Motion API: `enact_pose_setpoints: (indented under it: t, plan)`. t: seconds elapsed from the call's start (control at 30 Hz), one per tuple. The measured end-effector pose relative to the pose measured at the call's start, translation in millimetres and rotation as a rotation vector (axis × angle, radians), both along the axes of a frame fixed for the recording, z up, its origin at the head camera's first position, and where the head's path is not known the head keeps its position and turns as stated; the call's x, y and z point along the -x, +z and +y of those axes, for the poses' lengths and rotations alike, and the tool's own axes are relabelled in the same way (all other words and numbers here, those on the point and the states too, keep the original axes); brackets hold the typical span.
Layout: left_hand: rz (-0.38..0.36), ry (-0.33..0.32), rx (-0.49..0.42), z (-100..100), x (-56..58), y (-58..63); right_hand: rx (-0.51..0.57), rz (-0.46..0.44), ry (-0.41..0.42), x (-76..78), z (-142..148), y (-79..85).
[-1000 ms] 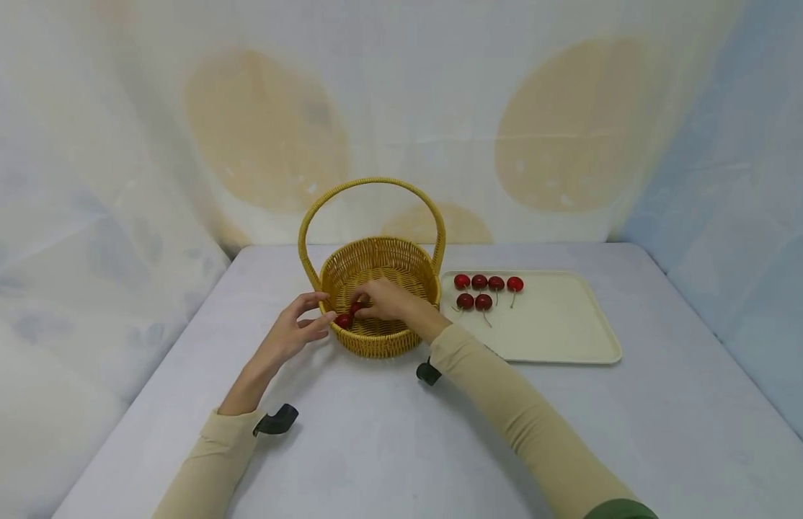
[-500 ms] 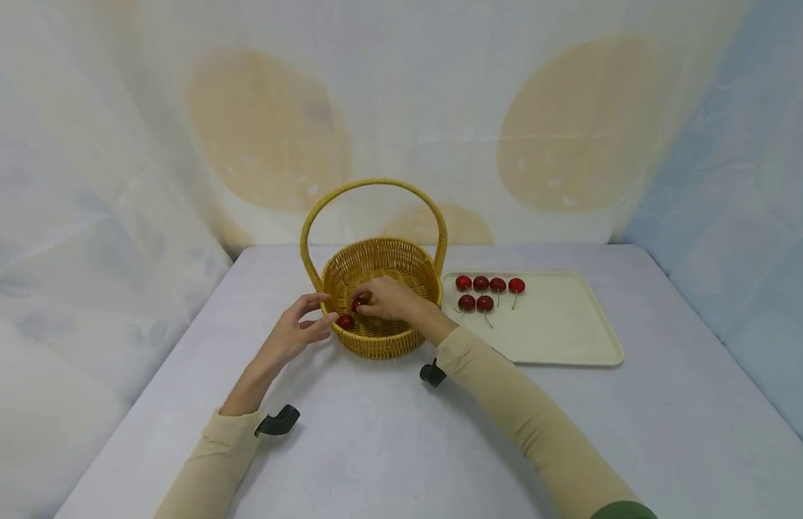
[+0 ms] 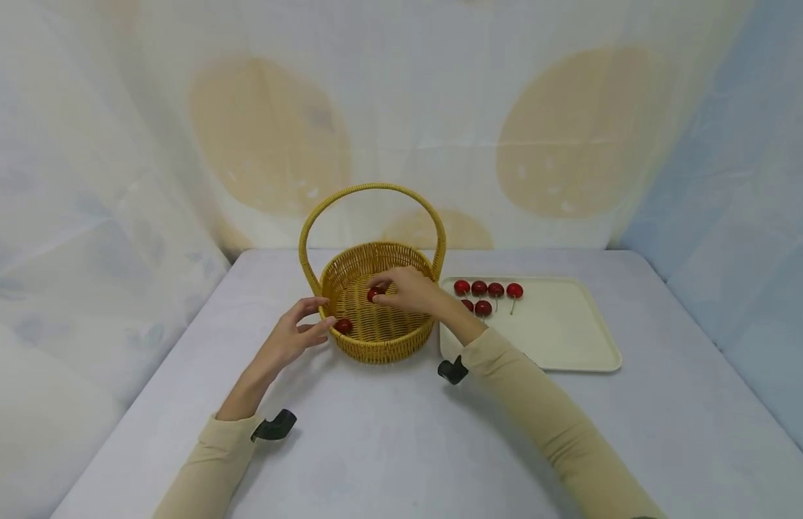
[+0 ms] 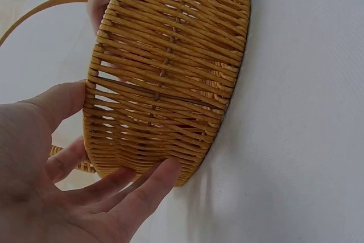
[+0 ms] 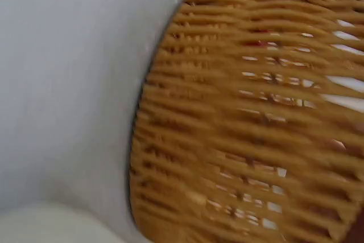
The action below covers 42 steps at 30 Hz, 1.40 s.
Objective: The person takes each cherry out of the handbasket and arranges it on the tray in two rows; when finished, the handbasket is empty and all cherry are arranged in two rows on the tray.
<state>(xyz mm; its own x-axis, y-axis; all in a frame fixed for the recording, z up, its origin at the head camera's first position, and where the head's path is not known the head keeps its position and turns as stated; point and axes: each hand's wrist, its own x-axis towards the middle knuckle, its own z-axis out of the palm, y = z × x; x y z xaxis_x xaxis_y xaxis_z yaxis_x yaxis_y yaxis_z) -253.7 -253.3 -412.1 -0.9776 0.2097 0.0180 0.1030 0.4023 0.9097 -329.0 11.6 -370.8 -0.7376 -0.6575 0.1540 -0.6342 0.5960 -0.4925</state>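
Observation:
My right hand [image 3: 411, 290] is over the yellow wicker basket [image 3: 375, 352], pinching a dark red cherry [image 3: 375, 294] between thumb and fingertips. A second cherry [image 3: 344, 326] lies inside, against the basket's near left wall. My left hand [image 3: 294, 335] touches the left side of the basket with its fingers spread. In the left wrist view, that hand's thumb meets the rim while its other fingers lie along the woven outer wall. The right wrist view is filled mostly by blurred wicker, with the right hand largely hidden behind it.
Right beside the basket is a cream tray [image 3: 557, 331] with several stemmed cherries [image 3: 496, 290] in two rows at its far left; my right wrist partly covers the lower row. The basket's tall handle [image 3: 372, 187] arches over its back. Curtains hang behind and at both sides.
My right hand has moved right and slightly away from me, carrying the cherry from the basket's left part toward its middle. My left hand stays at the rim.

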Motion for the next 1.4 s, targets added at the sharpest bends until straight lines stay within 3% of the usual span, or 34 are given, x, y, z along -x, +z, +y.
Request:
enact_pose_setpoints:
  t: [0.33,0.73,0.97,1.4]
  plan:
    - [0.004,-0.005,0.011,-1,0.0,-4.5,-0.026,0.036,0.008,-6.9,30,15.2]
    - [0.004,0.002,0.017,-1,1.3,-3.6,0.031,0.032,-0.001,-17.4,82,27.7]
    - [0.013,-0.009,0.012,-2,1.9,-5.1,0.061,0.022,-0.055,-17.7,125,18.9]
    - [0.011,-0.004,0.015,-3,2.8,-6.3,-0.003,-0.056,-0.168,-11.5,197,-9.9]
